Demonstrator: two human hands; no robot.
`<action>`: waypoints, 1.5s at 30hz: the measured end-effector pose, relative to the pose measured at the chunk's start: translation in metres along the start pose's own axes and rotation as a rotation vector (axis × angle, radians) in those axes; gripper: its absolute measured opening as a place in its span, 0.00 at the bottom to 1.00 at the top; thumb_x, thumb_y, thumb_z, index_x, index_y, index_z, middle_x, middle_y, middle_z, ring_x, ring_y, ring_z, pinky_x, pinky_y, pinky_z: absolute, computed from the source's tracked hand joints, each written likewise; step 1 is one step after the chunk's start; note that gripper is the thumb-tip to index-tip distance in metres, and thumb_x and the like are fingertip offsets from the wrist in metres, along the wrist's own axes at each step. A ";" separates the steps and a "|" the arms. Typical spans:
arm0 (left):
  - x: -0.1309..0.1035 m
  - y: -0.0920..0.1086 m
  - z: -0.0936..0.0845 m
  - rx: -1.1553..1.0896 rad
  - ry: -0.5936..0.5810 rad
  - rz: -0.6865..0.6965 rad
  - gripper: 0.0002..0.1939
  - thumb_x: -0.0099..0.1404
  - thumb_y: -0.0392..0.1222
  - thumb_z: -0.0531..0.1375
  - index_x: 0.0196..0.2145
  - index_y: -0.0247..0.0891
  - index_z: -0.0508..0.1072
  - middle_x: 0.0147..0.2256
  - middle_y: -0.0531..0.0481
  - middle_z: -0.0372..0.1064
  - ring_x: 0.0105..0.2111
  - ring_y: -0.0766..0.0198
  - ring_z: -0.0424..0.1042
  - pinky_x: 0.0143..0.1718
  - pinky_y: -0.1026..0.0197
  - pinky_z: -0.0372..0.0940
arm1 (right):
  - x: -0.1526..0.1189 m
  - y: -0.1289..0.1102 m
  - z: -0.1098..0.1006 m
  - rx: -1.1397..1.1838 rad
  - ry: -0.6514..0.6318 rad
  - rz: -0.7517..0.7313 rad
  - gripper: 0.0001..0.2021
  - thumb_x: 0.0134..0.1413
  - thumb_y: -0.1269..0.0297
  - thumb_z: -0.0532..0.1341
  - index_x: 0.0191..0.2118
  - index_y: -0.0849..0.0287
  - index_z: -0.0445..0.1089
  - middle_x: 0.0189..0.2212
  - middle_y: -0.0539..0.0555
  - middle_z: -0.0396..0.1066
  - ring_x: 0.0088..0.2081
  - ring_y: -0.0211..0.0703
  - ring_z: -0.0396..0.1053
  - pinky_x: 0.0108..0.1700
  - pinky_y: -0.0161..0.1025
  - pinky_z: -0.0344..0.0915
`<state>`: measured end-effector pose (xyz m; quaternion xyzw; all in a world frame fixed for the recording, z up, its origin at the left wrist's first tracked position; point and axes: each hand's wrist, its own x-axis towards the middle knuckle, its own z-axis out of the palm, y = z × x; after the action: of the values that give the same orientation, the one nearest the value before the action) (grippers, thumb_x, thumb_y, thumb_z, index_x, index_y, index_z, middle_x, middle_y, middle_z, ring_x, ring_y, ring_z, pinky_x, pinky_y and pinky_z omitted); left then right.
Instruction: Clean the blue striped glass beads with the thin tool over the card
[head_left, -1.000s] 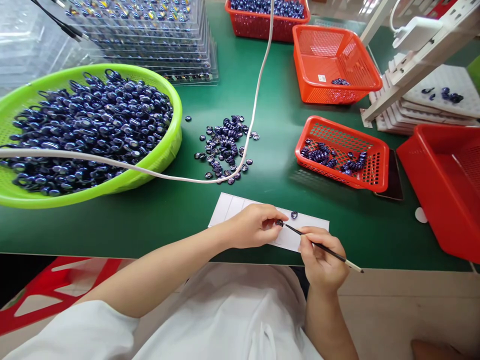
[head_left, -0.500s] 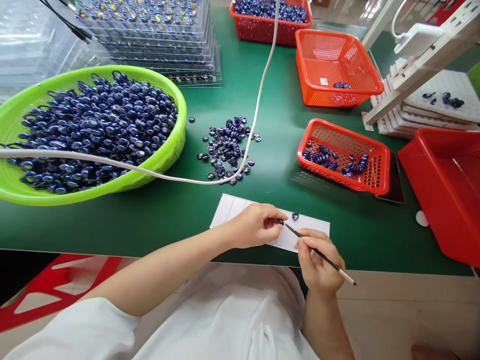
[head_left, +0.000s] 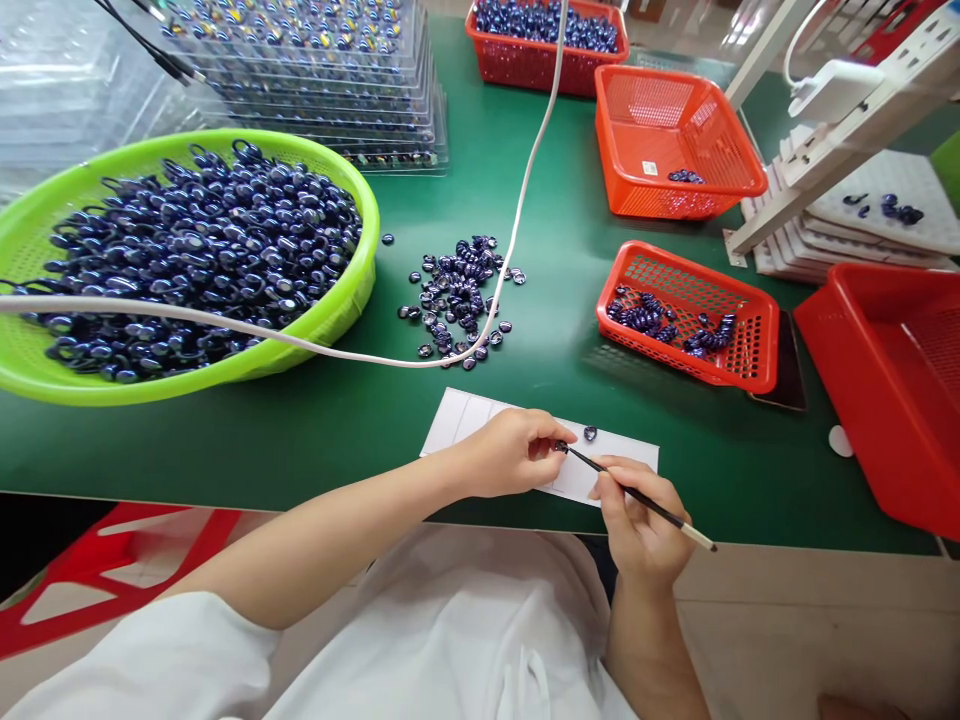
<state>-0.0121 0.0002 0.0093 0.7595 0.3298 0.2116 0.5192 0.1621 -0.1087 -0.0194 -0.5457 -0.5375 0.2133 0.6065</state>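
1. While the left hand (head_left: 517, 455) pinches a small, dark, glossy piece (head_left: 560, 446) over white card (head_left: 459, 408), the right hand (head_left: 646, 535) grips a slim black-and-cream brush (head_left: 664, 511).
2. Toward eleven o'clock, thin white cable (head_left: 420, 364) crosses glossy dark-blue pieces (head_left: 459, 285).

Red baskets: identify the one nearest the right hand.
The basket with two dark clusters inside; the other red baskets sit farther from the right hand.
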 end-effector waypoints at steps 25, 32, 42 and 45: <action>0.004 0.010 -0.024 0.802 0.348 0.080 0.21 0.68 0.37 0.56 0.58 0.32 0.68 0.49 0.36 0.68 0.49 0.49 0.66 0.52 0.46 0.66 | 0.016 -0.009 0.008 0.235 0.607 0.177 0.07 0.52 0.70 0.66 0.33 0.57 0.67 0.32 0.49 0.75 0.19 0.32 0.67 0.23 0.35 0.64; 0.032 0.023 0.027 0.845 -0.029 0.183 0.11 0.69 0.45 0.60 0.39 0.33 0.76 0.36 0.42 0.69 0.38 0.54 0.66 0.39 0.54 0.64 | 0.016 -0.008 0.006 0.194 0.602 0.138 0.06 0.54 0.69 0.65 0.34 0.56 0.65 0.32 0.48 0.74 0.19 0.32 0.66 0.25 0.37 0.65; 0.028 0.018 0.016 0.902 -0.069 0.228 0.11 0.72 0.36 0.52 0.35 0.34 0.73 0.33 0.44 0.70 0.35 0.57 0.67 0.34 0.56 0.63 | 0.019 -0.008 0.009 0.203 0.579 0.178 0.07 0.53 0.68 0.66 0.34 0.57 0.66 0.32 0.49 0.75 0.19 0.31 0.66 0.27 0.37 0.67; 0.014 0.018 0.009 0.870 0.009 0.272 0.10 0.71 0.36 0.51 0.36 0.35 0.72 0.33 0.45 0.70 0.34 0.58 0.67 0.35 0.57 0.63 | 0.018 -0.014 0.005 0.210 0.509 0.237 0.08 0.53 0.67 0.67 0.35 0.57 0.66 0.33 0.50 0.76 0.20 0.32 0.68 0.25 0.35 0.66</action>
<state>0.0082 -0.0001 0.0228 0.9425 0.2875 0.1229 0.1181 0.1591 -0.0954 -0.0003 -0.5748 -0.2758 0.1932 0.7458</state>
